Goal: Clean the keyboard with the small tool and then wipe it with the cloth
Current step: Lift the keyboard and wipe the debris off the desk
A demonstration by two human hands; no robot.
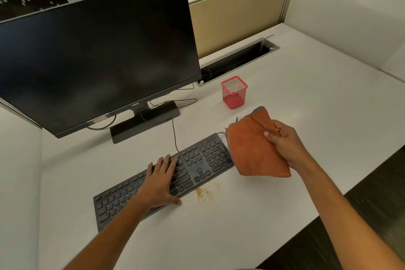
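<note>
A black keyboard (pixel 198 161) lies at an angle on the white desk (pixel 219 226). My left hand (pixel 161 182) rests flat on its middle keys with straight fingers. My right hand (pixel 285 141) grips a folded orange cloth (pixel 254 149) and holds it just above the desk, right beside the keyboard's right end. The cloth covers that end's far corner. A patch of brownish crumbs (pixel 205 193) lies on the desk in front of the keyboard. No small tool is in view.
A dark monitor (pixel 98 61) on its stand (pixel 144 123) rises behind the keyboard, with cables trailing to it. A red mesh pen holder (pixel 234 92) stands behind the cloth. A cable slot (pixel 238 61) runs along the desk's back. The desk edge lies at the right.
</note>
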